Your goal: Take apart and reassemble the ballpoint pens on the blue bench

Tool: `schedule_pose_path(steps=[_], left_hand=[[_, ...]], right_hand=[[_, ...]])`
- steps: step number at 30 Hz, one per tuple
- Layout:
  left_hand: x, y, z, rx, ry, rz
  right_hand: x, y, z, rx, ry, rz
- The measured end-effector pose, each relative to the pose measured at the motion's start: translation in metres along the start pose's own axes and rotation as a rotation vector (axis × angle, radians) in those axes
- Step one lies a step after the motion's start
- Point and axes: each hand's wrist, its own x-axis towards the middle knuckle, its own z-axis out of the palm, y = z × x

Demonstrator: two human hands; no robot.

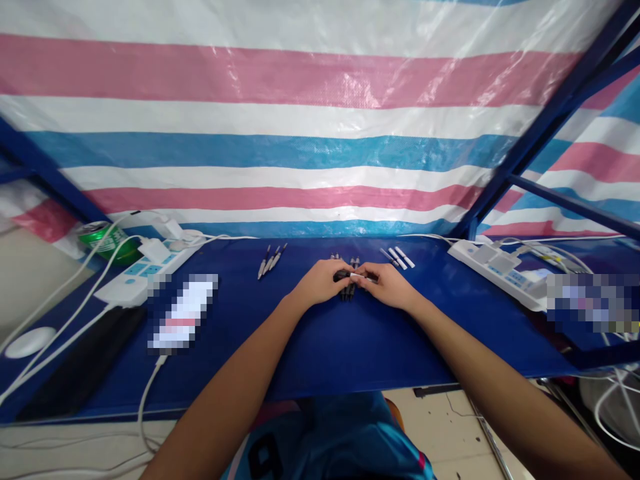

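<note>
My left hand [323, 281] and my right hand [387, 283] meet over the middle of the blue table. Between their fingers lies a pen [343, 274], held level, its black end on the left hand's side and a white part on the right hand's side. Both hands are closed on it. Right beneath them are several dark pens [347, 295] in a row, partly hidden by the fingers. Left of the hands, a small group of slim grey and black pen parts [271, 261] rests on the table. To the right lie several white tubes [401, 257], seemingly pen parts.
A phone [185, 310] with a cable lies at left, beside a white power strip [145, 270] and a green can [110, 241]. Another power strip [500, 270] with plugs sits at right. Striped sheeting [300, 120] hangs behind the blue table [350, 353].
</note>
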Motion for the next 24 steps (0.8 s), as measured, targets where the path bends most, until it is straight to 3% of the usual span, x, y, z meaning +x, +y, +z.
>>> schedule_pose_path(steps=[24], left_hand=[[0.0002, 0.0035, -0.0024, 0.089, 0.020, -0.001]], right_hand=[[0.0018, 0.0028, 0.0018, 0.077, -0.020, 0.021]])
